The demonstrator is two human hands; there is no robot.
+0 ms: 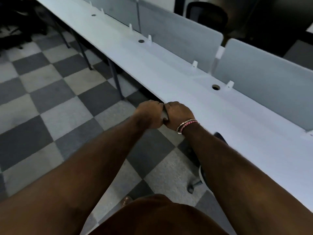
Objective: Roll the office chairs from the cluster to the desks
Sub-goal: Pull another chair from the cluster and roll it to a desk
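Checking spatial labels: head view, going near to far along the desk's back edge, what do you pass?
Along the desk, nearest first: cable hole → second cable hole → third cable hole. The black chair stands farther, beyond the divider panels.

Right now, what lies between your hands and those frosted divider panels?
Head view: only bare white desk top with a round cable hole separates the left hand and right hand from the divider panels.

Head camera looks steeply down and forward, close over both forearms, along the desk edge
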